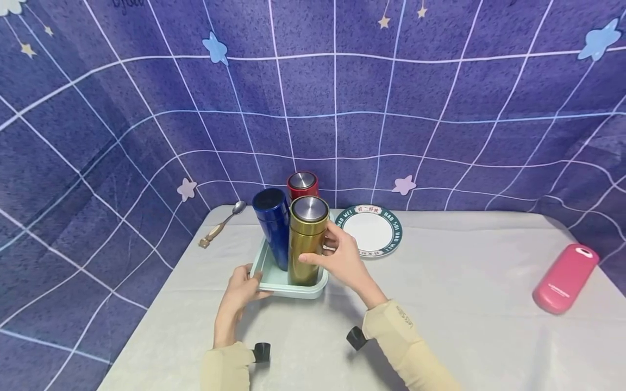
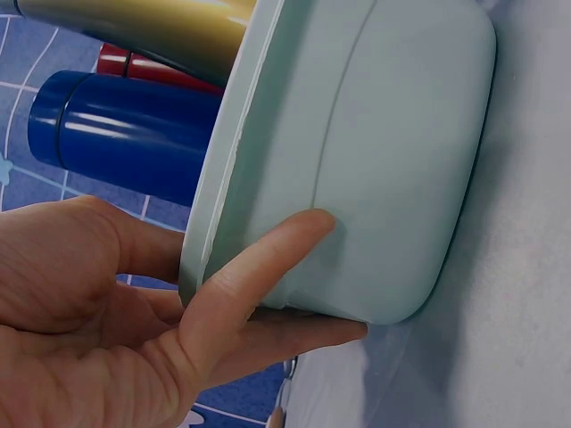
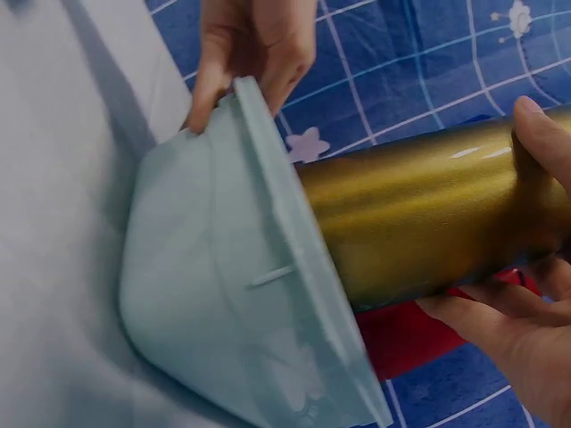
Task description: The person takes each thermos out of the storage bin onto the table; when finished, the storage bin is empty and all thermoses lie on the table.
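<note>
- We're watching the right hand (image 1: 345, 256) gripping the gold flask (image 1: 304, 252): the thumb is pressing across the near side, the other fingers are curling round the right side, and the flask's body is sitting snugly between them.
- We're seeing its steel-topped lid rising above those fingers, while its lower end is standing down inside the pale green container (image 1: 294, 292).
- Over to the left hand (image 1: 242, 285), which we're finding clasped on the container's near left corner, its thumb lying along the outer wall.
- We're spotting the blue flask (image 1: 275, 231) leaning left inside the container, just beside the gold one; the red flask (image 1: 296, 191) is showing behind, its base hiding from us.
- We're also noticing the spoon (image 1: 221, 227) lying to the left, the plate (image 1: 395, 231) resting just right of the container, and the pink case (image 1: 566, 278) lying well apart.
</note>
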Action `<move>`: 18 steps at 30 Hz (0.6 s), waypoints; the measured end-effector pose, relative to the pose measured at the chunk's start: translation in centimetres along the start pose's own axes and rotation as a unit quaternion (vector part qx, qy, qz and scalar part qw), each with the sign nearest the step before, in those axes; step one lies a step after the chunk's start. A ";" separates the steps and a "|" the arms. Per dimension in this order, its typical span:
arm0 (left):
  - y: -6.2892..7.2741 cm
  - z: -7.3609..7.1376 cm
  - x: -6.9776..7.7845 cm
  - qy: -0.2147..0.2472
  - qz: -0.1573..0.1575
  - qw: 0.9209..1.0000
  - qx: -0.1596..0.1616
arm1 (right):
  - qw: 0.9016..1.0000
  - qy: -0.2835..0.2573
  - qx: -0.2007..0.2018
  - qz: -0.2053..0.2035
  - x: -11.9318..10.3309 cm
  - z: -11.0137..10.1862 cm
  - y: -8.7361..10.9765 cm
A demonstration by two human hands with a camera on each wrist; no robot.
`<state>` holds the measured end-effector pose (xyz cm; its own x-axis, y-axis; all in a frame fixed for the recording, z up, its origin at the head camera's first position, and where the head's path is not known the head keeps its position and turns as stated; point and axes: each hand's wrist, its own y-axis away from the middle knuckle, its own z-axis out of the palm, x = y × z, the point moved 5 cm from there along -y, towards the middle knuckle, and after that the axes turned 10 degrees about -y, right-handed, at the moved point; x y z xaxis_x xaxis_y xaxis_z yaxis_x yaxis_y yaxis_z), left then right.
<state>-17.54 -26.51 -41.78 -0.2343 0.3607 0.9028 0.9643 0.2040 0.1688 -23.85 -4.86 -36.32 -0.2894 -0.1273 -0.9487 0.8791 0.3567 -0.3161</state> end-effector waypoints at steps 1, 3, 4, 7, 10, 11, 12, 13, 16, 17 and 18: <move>0.0 0.0 0.0 0.001 0.001 1.000 0.000 | 1.000 -0.009 0.005 -0.002 -0.2 -0.1 0.0; 0.0 0.0 0.0 0.002 -0.001 1.000 0.000 | 1.000 -0.028 0.012 -0.007 -0.8 -0.4 0.0; 0.0 0.0 -0.1 0.002 -0.001 1.000 0.000 | 0.999 -0.036 0.015 -0.010 -1.0 -0.6 0.0; -0.1 0.1 0.0 0.002 0.005 1.000 -0.002 | 0.998 -0.051 0.023 -0.022 -1.7 -1.1 0.0; -0.1 0.1 0.1 0.003 0.017 1.000 -0.003 | 0.997 -0.055 0.029 -0.037 -2.4 -1.6 0.2; -0.1 0.2 0.2 0.002 0.019 1.000 -0.003 | 0.997 -0.055 0.032 -0.040 -2.7 -1.8 0.2; -0.1 0.2 0.2 0.002 0.021 1.000 -0.003 | 0.997 -0.055 0.034 -0.044 -3.0 -1.9 0.3; -0.1 0.2 0.1 0.001 0.018 1.000 -0.003 | 0.997 -0.058 0.037 -0.047 -3.3 -2.1 0.4; -0.1 0.1 -0.1 -0.003 0.008 1.000 -0.003 | 0.995 -0.070 0.039 -0.052 -4.1 -2.6 0.7; -0.1 0.1 -0.1 -0.004 0.005 1.000 -0.003 | 0.995 -0.072 0.040 -0.053 -4.4 -2.8 0.8; -0.1 0.1 -0.1 -0.006 0.004 1.000 -0.003 | 0.995 -0.076 0.041 -0.053 -4.6 -3.0 0.9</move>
<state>-17.60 -26.47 -41.90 -0.2282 0.3735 0.8991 0.9668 0.1959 0.1640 -22.83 -1.20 -32.23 -0.3282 -0.3002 -0.8956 0.8764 0.2570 -0.4073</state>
